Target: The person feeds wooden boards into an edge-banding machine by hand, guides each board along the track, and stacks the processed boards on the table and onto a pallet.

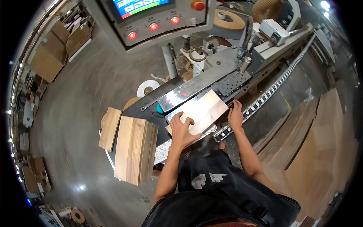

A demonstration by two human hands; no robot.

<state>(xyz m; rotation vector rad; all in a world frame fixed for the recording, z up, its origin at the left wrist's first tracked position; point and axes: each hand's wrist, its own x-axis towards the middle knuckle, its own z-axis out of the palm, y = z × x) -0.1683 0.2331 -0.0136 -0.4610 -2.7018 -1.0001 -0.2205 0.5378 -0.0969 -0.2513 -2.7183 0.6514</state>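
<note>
A pale rectangular wooden board (206, 108) lies flat on the machine's narrow bed, against a shiny metal guide (196, 85). My left hand (182, 130) grips the board's left part, its arched fingers on the upper face and the thumb toward the near edge. At the board's right end is my right hand (235, 116), with its fingers apart and their tips close to the corner; whether they touch it is hard to tell. To the left, a stack of wooden boards (130, 149) stands on the table end, with another board (110, 128) leaning beside it.
A control panel (159, 32) with lit red buttons and a screen hangs ahead. The edge-banding machine (272, 36) extends to the far right, with a roller rail (272, 89) alongside. Large wooden panels (314, 136) are stacked at right. A white tape roll (148, 88) sits behind the bed.
</note>
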